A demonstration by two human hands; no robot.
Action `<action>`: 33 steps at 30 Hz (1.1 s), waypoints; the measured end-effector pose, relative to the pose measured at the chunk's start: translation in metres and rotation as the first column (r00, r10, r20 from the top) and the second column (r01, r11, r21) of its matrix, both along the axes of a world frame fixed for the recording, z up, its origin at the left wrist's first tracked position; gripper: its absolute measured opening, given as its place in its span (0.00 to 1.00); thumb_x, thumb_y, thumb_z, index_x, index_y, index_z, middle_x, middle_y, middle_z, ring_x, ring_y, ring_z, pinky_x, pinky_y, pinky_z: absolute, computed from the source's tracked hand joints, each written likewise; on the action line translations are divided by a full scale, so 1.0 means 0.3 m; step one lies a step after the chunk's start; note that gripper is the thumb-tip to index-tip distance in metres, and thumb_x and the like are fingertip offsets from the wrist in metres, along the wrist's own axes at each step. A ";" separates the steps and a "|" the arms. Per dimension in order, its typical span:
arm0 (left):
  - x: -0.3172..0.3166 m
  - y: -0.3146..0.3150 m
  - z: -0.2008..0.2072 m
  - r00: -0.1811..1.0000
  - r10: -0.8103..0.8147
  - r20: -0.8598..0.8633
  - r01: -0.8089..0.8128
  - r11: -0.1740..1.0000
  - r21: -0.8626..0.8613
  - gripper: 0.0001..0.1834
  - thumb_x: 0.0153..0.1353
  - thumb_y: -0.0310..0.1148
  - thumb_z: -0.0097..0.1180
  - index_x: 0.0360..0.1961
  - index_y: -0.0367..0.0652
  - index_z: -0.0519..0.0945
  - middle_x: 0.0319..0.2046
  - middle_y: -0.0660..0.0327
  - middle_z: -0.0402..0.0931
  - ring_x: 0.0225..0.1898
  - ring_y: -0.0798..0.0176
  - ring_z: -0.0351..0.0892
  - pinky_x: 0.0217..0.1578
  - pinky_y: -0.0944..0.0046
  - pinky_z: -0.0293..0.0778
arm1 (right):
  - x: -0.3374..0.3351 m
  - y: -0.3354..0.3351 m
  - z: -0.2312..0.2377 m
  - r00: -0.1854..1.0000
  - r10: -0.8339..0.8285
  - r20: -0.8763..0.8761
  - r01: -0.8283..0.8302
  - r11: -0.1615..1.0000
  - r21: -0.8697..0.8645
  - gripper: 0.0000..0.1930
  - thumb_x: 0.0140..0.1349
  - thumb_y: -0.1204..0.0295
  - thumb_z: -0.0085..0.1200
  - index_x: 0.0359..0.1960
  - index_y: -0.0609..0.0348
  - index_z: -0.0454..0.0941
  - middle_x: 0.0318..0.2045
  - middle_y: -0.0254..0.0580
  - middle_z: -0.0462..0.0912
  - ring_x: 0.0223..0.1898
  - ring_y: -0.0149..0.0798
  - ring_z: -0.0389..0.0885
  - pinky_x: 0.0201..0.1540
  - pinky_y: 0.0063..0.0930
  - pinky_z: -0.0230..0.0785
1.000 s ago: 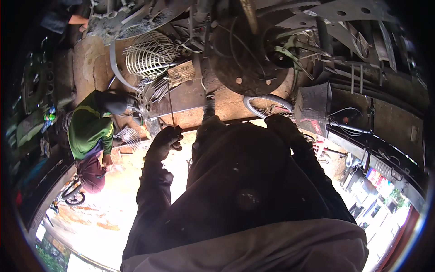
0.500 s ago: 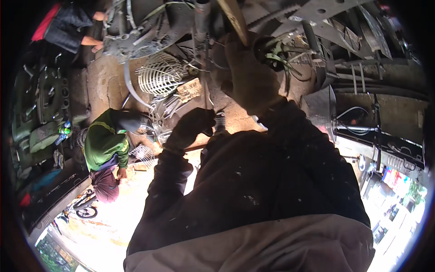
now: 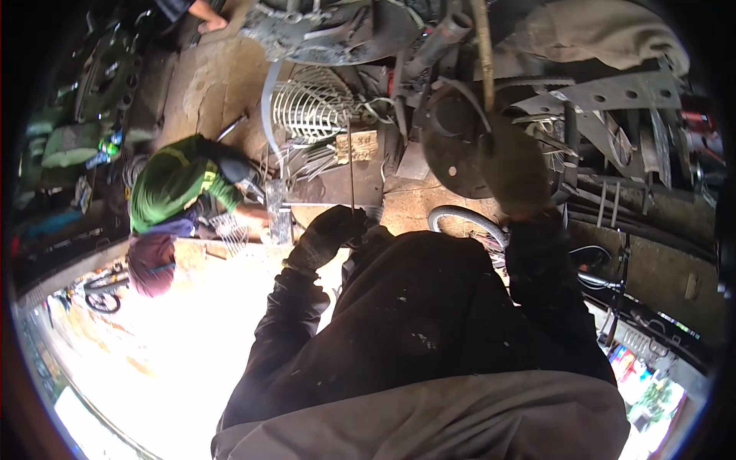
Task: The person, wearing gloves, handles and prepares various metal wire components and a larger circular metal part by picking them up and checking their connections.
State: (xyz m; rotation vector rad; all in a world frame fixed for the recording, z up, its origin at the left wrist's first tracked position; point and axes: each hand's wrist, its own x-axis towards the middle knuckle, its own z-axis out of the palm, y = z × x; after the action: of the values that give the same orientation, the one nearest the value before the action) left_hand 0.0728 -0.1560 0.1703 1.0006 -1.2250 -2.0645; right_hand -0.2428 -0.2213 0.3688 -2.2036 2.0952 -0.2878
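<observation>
L hand (image 3: pixel 326 239), gloved: fingers clenched on lower end of thin rod (image 3: pixel 350 165). Rod is near-upright in view, crossing lower edge of grey sheet (image 3: pixel 345 192) and passing in front of wood block (image 3: pixel 368 147).

R hand (image 3: pixel 515 172), gloved, blurred: finger state cannot be told. It overlaps R edge of dark disc (image 3: pixel 431 157), nr lower end of wood pole (image 3: pixel 484 54); grip on pole or mere overlap, cannot tell.

Grey sheet: wood block nr upper edge; loose metal strips (image 3: pixel 318 162) at upper L corner, pointing various ways. White slatted cage (image 3: pixel 310 107) lies just beyond that corner, on its side. Curved flat band (image 3: pixel 267 103) runs along L of cage.

Disc: pale round hole nr lower edge. Bike wheel (image 3: pixel 460 215) is below disc in view, partly hidden by wearer's clothing.

Upper area: dark bench (image 3: pixel 360 47) w/ metal pcs along its far edge; co-worker's hand (image 3: pixel 212 21) off its L edge. Upper R: crumpled cloth (image 3: pixel 606 34) above holed metal bar (image 3: pixel 609 96).

Far L: person in green top (image 3: pixel 172 188), maroon headwear, bent forward; small wire cage (image 3: pixel 230 230) nr that person's arm.
</observation>
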 end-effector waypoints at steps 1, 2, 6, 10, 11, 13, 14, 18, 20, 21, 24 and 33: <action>0.019 0.016 -0.002 0.998 0.040 -0.040 -0.037 0.998 0.059 0.13 0.68 0.31 0.56 0.48 0.32 0.77 0.33 0.58 0.81 0.34 0.64 0.84 0.38 0.64 0.80 | 0.019 -0.014 0.032 0.999 0.024 0.035 -0.023 0.999 -0.028 0.24 0.60 0.67 0.57 0.58 0.58 0.73 0.36 0.53 0.83 0.38 0.56 0.84 0.39 0.44 0.76; 0.038 0.037 -0.004 0.993 0.087 -0.078 -0.078 0.990 0.118 0.13 0.68 0.31 0.56 0.48 0.33 0.77 0.33 0.58 0.81 0.34 0.65 0.84 0.37 0.64 0.80 | 0.055 -0.058 0.049 0.996 0.072 0.059 -0.068 0.996 -0.055 0.22 0.61 0.67 0.57 0.56 0.59 0.74 0.36 0.54 0.83 0.38 0.56 0.84 0.39 0.44 0.76; 0.072 0.097 -0.032 0.992 0.119 0.034 -0.122 0.985 0.120 0.12 0.69 0.31 0.55 0.49 0.33 0.77 0.34 0.59 0.81 0.34 0.65 0.84 0.37 0.65 0.79 | 0.184 -0.344 0.112 0.979 0.201 0.032 -0.195 0.973 -0.126 0.17 0.64 0.63 0.54 0.51 0.59 0.80 0.35 0.55 0.84 0.40 0.54 0.85 0.41 0.42 0.76; 0.085 0.142 -0.055 0.984 0.143 0.103 -0.156 0.980 0.124 0.11 0.67 0.30 0.58 0.48 0.37 0.79 0.35 0.60 0.83 0.36 0.68 0.82 0.39 0.67 0.79 | 0.270 -0.726 0.186 0.954 -0.105 -0.279 0.142 0.983 0.117 0.16 0.64 0.62 0.51 0.29 0.62 0.83 0.32 0.63 0.82 0.35 0.50 0.83 0.37 0.49 0.73; 0.092 0.162 -0.072 0.981 0.150 0.124 -0.164 0.980 0.116 0.11 0.67 0.30 0.58 0.48 0.37 0.79 0.36 0.60 0.83 0.37 0.68 0.82 0.39 0.67 0.78 | 0.295 -0.819 0.172 0.939 -0.118 -0.322 0.165 0.978 0.124 0.16 0.64 0.62 0.51 0.30 0.62 0.83 0.32 0.62 0.82 0.35 0.50 0.83 0.38 0.49 0.73; 0.108 0.220 -0.088 0.964 0.237 0.123 -0.259 0.941 0.217 0.11 0.68 0.30 0.57 0.48 0.37 0.79 0.36 0.60 0.83 0.37 0.68 0.82 0.39 0.66 0.79 | 0.338 -0.946 0.117 0.931 -0.102 -0.351 0.154 0.980 0.124 0.16 0.64 0.61 0.51 0.31 0.62 0.83 0.32 0.61 0.82 0.35 0.50 0.83 0.38 0.48 0.73; 0.114 0.256 -0.097 0.946 0.300 0.123 -0.324 0.894 0.309 0.11 0.68 0.30 0.57 0.48 0.37 0.79 0.36 0.60 0.83 0.37 0.68 0.82 0.39 0.66 0.79 | 0.349 -0.991 0.089 0.929 -0.093 -0.359 0.147 0.981 0.126 0.16 0.65 0.61 0.51 0.32 0.62 0.83 0.32 0.61 0.82 0.35 0.50 0.83 0.39 0.48 0.73; 0.137 0.367 -0.110 0.870 0.480 0.117 -0.489 0.805 0.337 0.16 0.68 0.33 0.56 0.52 0.34 0.77 0.37 0.54 0.82 0.34 0.58 0.84 0.37 0.59 0.81 | 0.393 -1.104 -0.027 0.928 -0.045 -0.369 0.098 0.987 0.125 0.16 0.65 0.60 0.51 0.35 0.62 0.82 0.32 0.59 0.83 0.35 0.49 0.83 0.40 0.47 0.74; 0.152 0.415 -0.115 0.830 0.550 0.092 -0.526 0.717 0.458 0.16 0.67 0.32 0.56 0.52 0.34 0.77 0.37 0.54 0.82 0.35 0.58 0.85 0.38 0.58 0.82 | 0.398 -1.118 -0.066 0.934 -0.017 -0.356 0.059 0.992 0.108 0.16 0.65 0.60 0.51 0.37 0.62 0.82 0.32 0.58 0.83 0.35 0.49 0.83 0.40 0.47 0.74; 0.158 0.427 -0.111 0.830 0.553 0.072 -0.523 0.727 0.446 0.16 0.67 0.32 0.56 0.52 0.33 0.77 0.38 0.53 0.82 0.36 0.57 0.85 0.39 0.57 0.82 | 0.396 -1.123 -0.078 0.938 -0.002 -0.348 0.038 0.995 0.097 0.16 0.66 0.60 0.51 0.38 0.62 0.82 0.32 0.57 0.83 0.35 0.49 0.83 0.41 0.47 0.74; 0.154 0.442 -0.101 0.836 0.545 0.065 -0.522 0.753 0.401 0.14 0.67 0.25 0.53 0.52 0.32 0.76 0.38 0.55 0.81 0.37 0.60 0.85 0.38 0.63 0.83 | 0.395 -1.124 -0.107 0.948 0.055 -0.314 -0.037 0.997 0.063 0.17 0.66 0.59 0.51 0.40 0.62 0.81 0.32 0.56 0.83 0.36 0.48 0.83 0.41 0.46 0.75; 0.104 0.151 0.129 0.962 0.270 0.035 -0.269 0.925 0.266 0.18 0.65 0.29 0.57 0.53 0.32 0.77 0.39 0.55 0.81 0.35 0.61 0.82 0.35 0.62 0.80 | 0.308 -0.899 -0.005 0.878 0.467 -0.107 -0.474 0.815 -0.334 0.19 0.68 0.58 0.52 0.47 0.62 0.80 0.32 0.52 0.84 0.36 0.47 0.83 0.44 0.44 0.76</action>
State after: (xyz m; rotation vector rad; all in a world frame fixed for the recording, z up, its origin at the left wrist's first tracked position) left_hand 0.1039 -0.1107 0.2089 1.2148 -0.7644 -2.0415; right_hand -0.1506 -0.4910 0.3673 -2.8450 1.5086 -0.6365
